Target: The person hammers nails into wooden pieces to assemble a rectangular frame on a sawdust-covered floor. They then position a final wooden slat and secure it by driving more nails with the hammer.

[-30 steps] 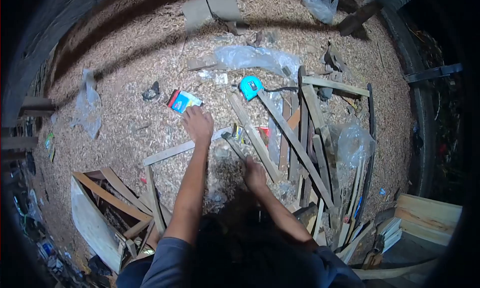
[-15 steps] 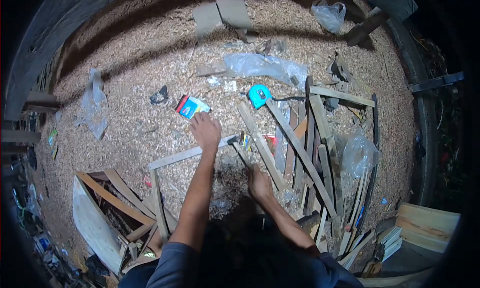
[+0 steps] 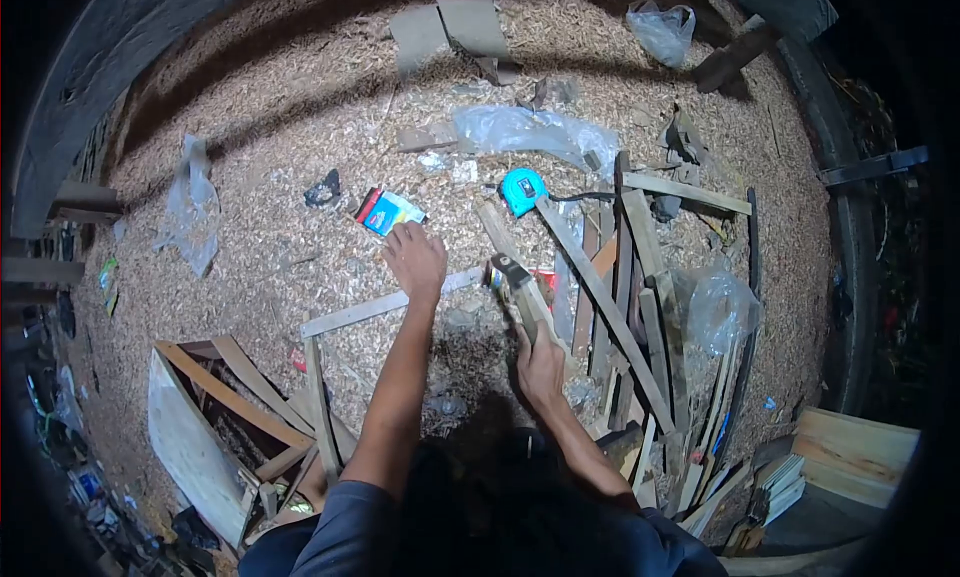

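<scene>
My right hand [image 3: 543, 365] is wrapped round the wooden handle of a hammer [image 3: 530, 305], its dark head raised over a pale wooden strip [image 3: 496, 227]. My left hand [image 3: 417, 265] reaches forward with its fingers stretched out, palm down. Its fingertips are right at the lower edge of a small blue, white and red packet [image 3: 385, 215]. Close to my left wrist, a thin wooden strip [image 3: 395, 303] lies across the shavings. A turquoise tape measure [image 3: 523, 190] sits beyond the hammer.
Several wooden strips [image 3: 610, 307] lie piled on the right. At the lower left stands a heap of curved wood offcuts [image 3: 235, 377]. Clear plastic sheeting [image 3: 535, 132] and a plastic bag [image 3: 722, 312] lie on the shavings. A wooden rail [image 3: 840, 227] edges the right side.
The hammer has swung up and to the right, its head now higher and larger in view. My right hand has shifted slightly right; my left hand stays by the packet.
</scene>
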Demonstrator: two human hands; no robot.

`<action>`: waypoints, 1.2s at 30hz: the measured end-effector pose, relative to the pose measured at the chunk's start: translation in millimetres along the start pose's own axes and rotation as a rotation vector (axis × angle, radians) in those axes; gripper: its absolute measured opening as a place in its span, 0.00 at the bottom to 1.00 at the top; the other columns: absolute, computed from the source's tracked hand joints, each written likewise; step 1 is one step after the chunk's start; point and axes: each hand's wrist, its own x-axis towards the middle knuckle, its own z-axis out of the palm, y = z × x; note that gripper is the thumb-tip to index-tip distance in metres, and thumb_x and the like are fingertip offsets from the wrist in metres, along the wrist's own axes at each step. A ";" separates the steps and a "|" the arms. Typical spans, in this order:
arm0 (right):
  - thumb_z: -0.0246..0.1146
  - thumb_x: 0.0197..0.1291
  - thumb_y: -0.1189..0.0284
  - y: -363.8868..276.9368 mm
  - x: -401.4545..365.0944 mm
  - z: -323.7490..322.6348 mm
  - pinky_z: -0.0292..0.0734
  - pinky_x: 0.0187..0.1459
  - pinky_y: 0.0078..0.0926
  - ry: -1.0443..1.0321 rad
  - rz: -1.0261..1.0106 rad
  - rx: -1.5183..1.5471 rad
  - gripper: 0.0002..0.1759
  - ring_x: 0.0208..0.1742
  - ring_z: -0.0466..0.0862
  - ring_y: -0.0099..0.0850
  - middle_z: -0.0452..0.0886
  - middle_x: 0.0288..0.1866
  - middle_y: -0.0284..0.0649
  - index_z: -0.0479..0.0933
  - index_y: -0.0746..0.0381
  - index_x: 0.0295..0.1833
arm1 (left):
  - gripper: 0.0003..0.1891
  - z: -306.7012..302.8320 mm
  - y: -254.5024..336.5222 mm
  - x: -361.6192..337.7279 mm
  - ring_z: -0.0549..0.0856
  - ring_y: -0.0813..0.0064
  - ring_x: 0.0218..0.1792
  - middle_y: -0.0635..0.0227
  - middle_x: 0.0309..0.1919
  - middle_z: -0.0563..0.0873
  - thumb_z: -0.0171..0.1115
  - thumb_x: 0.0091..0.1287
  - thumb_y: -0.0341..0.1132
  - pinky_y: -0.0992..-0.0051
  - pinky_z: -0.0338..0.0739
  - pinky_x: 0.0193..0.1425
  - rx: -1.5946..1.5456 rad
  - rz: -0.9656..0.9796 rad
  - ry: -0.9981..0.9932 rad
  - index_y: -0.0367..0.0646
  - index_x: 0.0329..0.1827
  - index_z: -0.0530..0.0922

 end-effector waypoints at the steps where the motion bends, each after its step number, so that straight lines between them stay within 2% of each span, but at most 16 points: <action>1: 0.58 0.69 0.68 -9.1 -3.1 -5.0 0.71 0.28 0.56 0.076 -0.105 0.141 0.12 0.29 0.81 0.61 0.78 0.24 0.63 0.70 0.68 0.43 | 0.16 0.9 1.2 1.6 0.73 0.57 0.52 0.58 0.46 0.74 0.58 0.59 0.41 0.56 0.66 0.56 0.020 -0.004 -0.008 0.40 0.45 0.74; 4: 0.57 0.68 0.71 5.7 -5.1 20.0 0.71 0.27 0.55 0.215 -0.280 0.313 0.10 0.28 0.81 0.60 0.78 0.23 0.61 0.70 0.68 0.44 | 0.16 -0.7 2.1 6.0 0.74 0.58 0.52 0.58 0.46 0.74 0.58 0.59 0.41 0.57 0.66 0.56 0.034 0.005 0.001 0.41 0.45 0.74; 6: 0.58 0.67 0.72 24.9 2.1 38.9 0.71 0.28 0.56 -0.175 -0.042 -0.210 0.09 0.28 0.82 0.60 0.78 0.24 0.60 0.70 0.68 0.45 | 0.16 -2.7 4.6 -1.9 0.74 0.58 0.53 0.58 0.46 0.75 0.58 0.59 0.41 0.57 0.66 0.56 0.018 0.017 0.005 0.41 0.45 0.74; 7: 0.58 0.68 0.71 23.1 3.9 31.2 0.70 0.29 0.57 -0.207 0.016 -0.209 0.09 0.29 0.82 0.61 0.78 0.24 0.61 0.70 0.67 0.45 | 0.15 -4.3 4.7 -0.8 0.73 0.59 0.53 0.59 0.46 0.75 0.59 0.59 0.41 0.57 0.66 0.56 0.014 0.007 -0.003 0.41 0.44 0.74; 11: 0.55 0.70 0.68 -0.4 -6.0 -4.3 0.72 0.32 0.57 -0.098 -0.038 -0.017 0.11 0.31 0.81 0.61 0.79 0.27 0.62 0.71 0.67 0.44 | 0.14 -0.8 6.3 3.4 0.73 0.60 0.53 0.59 0.45 0.75 0.59 0.59 0.41 0.59 0.65 0.56 0.039 -0.003 -0.005 0.42 0.43 0.75; 13: 0.58 0.70 0.67 -9.1 -4.3 -15.9 0.71 0.29 0.54 0.098 -0.192 0.193 0.12 0.31 0.81 0.61 0.78 0.25 0.62 0.70 0.67 0.45 | 0.14 -0.6 2.4 1.8 0.74 0.60 0.52 0.59 0.44 0.75 0.59 0.59 0.41 0.59 0.65 0.56 0.042 -0.013 -0.001 0.42 0.43 0.75; 16: 0.58 0.71 0.66 -24.1 2.0 -31.1 0.72 0.29 0.52 0.075 -0.006 0.279 0.13 0.31 0.81 0.62 0.78 0.25 0.62 0.71 0.67 0.45 | 0.12 -8.6 0.2 1.7 0.75 0.58 0.50 0.60 0.43 0.76 0.58 0.59 0.38 0.59 0.66 0.55 -0.137 0.113 0.092 0.43 0.42 0.75; 18: 0.58 0.71 0.66 -15.3 1.5 -28.3 0.72 0.29 0.51 0.084 0.045 0.274 0.14 0.32 0.80 0.63 0.78 0.27 0.62 0.72 0.68 0.45 | 0.13 -21.3 -10.0 -20.1 0.75 0.57 0.49 0.60 0.43 0.77 0.61 0.61 0.39 0.59 0.67 0.54 -0.319 0.455 -0.111 0.44 0.45 0.76; 19: 0.57 0.71 0.65 -10.3 -1.3 -28.1 0.72 0.31 0.50 0.081 0.033 0.276 0.14 0.33 0.80 0.63 0.78 0.28 0.62 0.72 0.68 0.45 | 0.13 -25.1 -17.0 -35.0 0.75 0.57 0.49 0.60 0.43 0.77 0.61 0.61 0.39 0.59 0.67 0.54 -0.321 0.456 -0.113 0.44 0.45 0.76; 21: 0.57 0.71 0.65 -2.9 -8.6 -27.5 0.72 0.32 0.50 0.076 0.023 0.282 0.14 0.34 0.81 0.63 0.78 0.29 0.63 0.72 0.68 0.45 | 0.18 -37.1 -27.7 -56.4 0.76 0.57 0.50 0.59 0.45 0.77 0.65 0.61 0.42 0.59 0.70 0.54 -0.250 0.661 -0.196 0.45 0.50 0.76; 24: 0.57 0.71 0.66 8.7 -19.6 -24.0 0.73 0.34 0.51 0.032 0.055 0.274 0.14 0.36 0.80 0.63 0.78 0.30 0.63 0.73 0.68 0.44 | 0.23 -49.7 -13.9 -56.4 0.77 0.57 0.51 0.60 0.45 0.78 0.68 0.60 0.45 0.60 0.71 0.56 -0.183 0.531 -0.208 0.45 0.54 0.76; 27: 0.56 0.72 0.62 26.0 -25.1 -5.9 0.71 0.36 0.47 0.067 -0.024 0.274 0.18 0.33 0.78 0.60 0.77 0.29 0.60 0.75 0.69 0.42 | 0.22 -50.0 -8.8 -39.9 0.78 0.57 0.50 0.60 0.45 0.78 0.68 0.57 0.42 0.60 0.71 0.56 -0.143 0.654 -0.283 0.44 0.52 0.75; 30: 0.57 0.71 0.61 37.7 -27.4 3.1 0.73 0.38 0.48 0.000 0.061 0.303 0.18 0.36 0.80 0.61 0.78 0.30 0.61 0.76 0.69 0.41 | 0.19 -74.1 -7.0 -21.3 0.79 0.55 0.47 0.54 0.43 0.79 0.66 0.56 0.38 0.59 0.72 0.54 -0.288 0.729 -0.343 0.41 0.48 0.73; 32: 0.57 0.70 0.60 52.8 -32.0 12.5 0.74 0.42 0.49 -0.058 0.094 0.301 0.20 0.41 0.81 0.61 0.80 0.32 0.62 0.77 0.69 0.45 | 0.17 -104.8 -1.1 -13.5 0.80 0.52 0.41 0.51 0.38 0.80 0.63 0.57 0.37 0.57 0.73 0.50 -0.479 0.646 -0.254 0.40 0.47 0.72; 34: 0.57 0.70 0.59 51.4 -34.8 5.5 0.75 0.43 0.49 -0.123 0.118 0.278 0.21 0.43 0.81 0.61 0.80 0.35 0.63 0.77 0.70 0.47 | 0.17 -147.5 8.3 -10.8 0.81 0.54 0.34 0.52 0.32 0.80 0.59 0.63 0.39 0.59 0.74 0.43 -0.462 0.633 -0.218 0.39 0.49 0.71; 36: 0.58 0.69 0.59 57.7 -39.8 7.9 0.75 0.45 0.49 -0.190 0.143 0.253 0.22 0.45 0.81 0.61 0.81 0.37 0.64 0.77 0.70 0.50 | 0.17 -173.4 14.2 -12.0 0.80 0.63 0.31 0.57 0.29 0.79 0.55 0.69 0.43 0.66 0.73 0.38 -0.856 0.362 -0.273 0.39 0.52 0.71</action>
